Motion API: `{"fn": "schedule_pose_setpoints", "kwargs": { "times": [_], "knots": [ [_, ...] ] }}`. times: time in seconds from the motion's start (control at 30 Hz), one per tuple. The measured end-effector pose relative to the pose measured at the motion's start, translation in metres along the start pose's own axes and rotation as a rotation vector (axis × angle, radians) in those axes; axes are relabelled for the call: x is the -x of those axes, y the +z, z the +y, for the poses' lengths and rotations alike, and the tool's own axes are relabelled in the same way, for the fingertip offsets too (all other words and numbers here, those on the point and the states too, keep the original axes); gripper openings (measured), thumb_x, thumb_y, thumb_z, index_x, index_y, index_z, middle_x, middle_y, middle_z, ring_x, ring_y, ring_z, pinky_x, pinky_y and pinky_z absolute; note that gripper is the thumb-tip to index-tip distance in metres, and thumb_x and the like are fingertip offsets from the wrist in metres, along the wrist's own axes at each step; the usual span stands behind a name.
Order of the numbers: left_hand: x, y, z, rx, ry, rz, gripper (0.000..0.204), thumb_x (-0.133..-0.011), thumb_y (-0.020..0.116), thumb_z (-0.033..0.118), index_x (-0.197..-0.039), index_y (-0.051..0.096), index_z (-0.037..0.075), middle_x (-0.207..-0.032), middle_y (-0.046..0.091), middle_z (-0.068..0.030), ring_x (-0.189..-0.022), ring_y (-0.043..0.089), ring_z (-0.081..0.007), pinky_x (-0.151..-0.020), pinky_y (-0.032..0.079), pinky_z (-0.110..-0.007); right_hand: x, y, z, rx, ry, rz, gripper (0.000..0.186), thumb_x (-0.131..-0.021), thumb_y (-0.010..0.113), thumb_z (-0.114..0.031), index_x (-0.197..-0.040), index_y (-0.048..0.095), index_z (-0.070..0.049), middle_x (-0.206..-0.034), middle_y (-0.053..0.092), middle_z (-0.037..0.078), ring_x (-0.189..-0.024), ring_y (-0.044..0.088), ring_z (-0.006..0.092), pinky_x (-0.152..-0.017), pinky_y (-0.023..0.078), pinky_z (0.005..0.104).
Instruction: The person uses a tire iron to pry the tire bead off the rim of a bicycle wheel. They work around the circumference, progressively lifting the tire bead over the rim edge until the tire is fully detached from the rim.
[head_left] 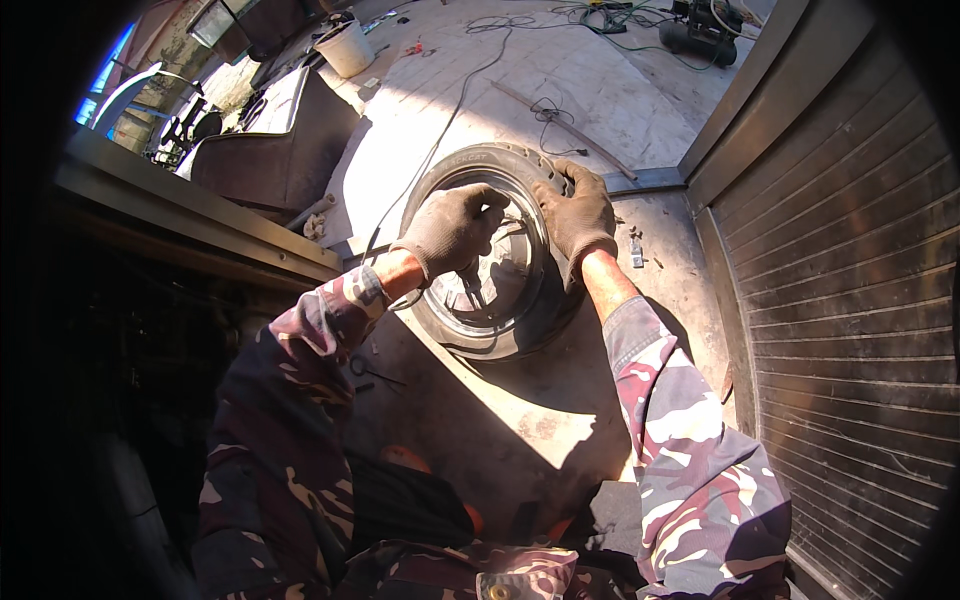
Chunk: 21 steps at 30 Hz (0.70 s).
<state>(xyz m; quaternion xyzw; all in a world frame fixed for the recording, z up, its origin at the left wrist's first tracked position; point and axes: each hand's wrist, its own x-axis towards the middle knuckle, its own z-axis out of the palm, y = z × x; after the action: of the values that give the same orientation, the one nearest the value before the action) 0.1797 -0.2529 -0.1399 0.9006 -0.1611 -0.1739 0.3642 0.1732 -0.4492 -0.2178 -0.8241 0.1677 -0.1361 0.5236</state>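
Note:
A small wheel with a black tire (458, 345) and a metal rim (503, 281) lies on the floor in front of me. My left hand (450, 228), in a brown work glove, is over the rim's upper left part. Its fingers are curled closed, and whatever may be in them is hidden. My right hand (578, 210), gloved alike, lies on the tire's upper right edge with its fingers bent round the tread. Both camouflage sleeves reach in from the lower edge. Sunlight falls on part of the rim.
A ribbed metal door (850, 260) stands at the right. Small metal parts (637, 247) lie right of the wheel, and dark tools (370, 373) to its lower left. Beyond the sill are a black cable (468, 95), a thin rod (570, 128), a white bucket (345, 48) and a compressor (700, 35).

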Motion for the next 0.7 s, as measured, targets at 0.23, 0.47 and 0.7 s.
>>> {"fn": "schedule_pose_setpoints", "kwargs": {
  "times": [0.23, 0.47, 0.7],
  "knots": [
    [0.001, -0.002, 0.004, 0.574, -0.272, -0.124, 0.026, -0.111, 0.060, 0.017, -0.129, 0.072, 0.003, -0.076, 0.075, -0.0080, -0.051, 0.068, -0.0152, -0.045, 0.053, -0.027, -0.001, 0.004, 0.009, -0.017, -0.007, 0.008, 0.055, -0.089, 0.086, -0.037, -0.135, 0.074, -0.010, -0.140, 0.067, 0.018, -0.126, 0.068, 0.0318, -0.110, 0.054, 0.0396],
    [0.008, -0.006, 0.013, 0.424, -0.129, -0.082, 0.028, -0.110, 0.059, 0.014, -0.130, 0.072, 0.001, -0.082, 0.076, -0.0092, -0.060, 0.069, -0.0130, -0.050, 0.057, -0.029, 0.002, 0.011, 0.013, -0.081, -0.216, 0.082, 0.051, -0.086, 0.086, -0.024, -0.132, 0.072, -0.007, -0.137, 0.068, 0.016, -0.127, 0.066, 0.0338, -0.111, 0.053, 0.0429],
    [0.002, -0.023, 0.003, 0.633, 0.065, -0.073, 0.026, -0.112, 0.060, 0.016, -0.129, 0.073, 0.001, -0.095, 0.078, -0.0076, -0.073, 0.073, -0.0128, -0.064, 0.060, -0.029, 0.005, 0.010, 0.024, -0.044, -0.908, 0.024, 0.043, -0.080, 0.075, -0.020, -0.123, 0.076, -0.015, -0.121, 0.075, 0.013, -0.123, 0.066, 0.0375, -0.113, 0.047, 0.0494]
  ]
}}
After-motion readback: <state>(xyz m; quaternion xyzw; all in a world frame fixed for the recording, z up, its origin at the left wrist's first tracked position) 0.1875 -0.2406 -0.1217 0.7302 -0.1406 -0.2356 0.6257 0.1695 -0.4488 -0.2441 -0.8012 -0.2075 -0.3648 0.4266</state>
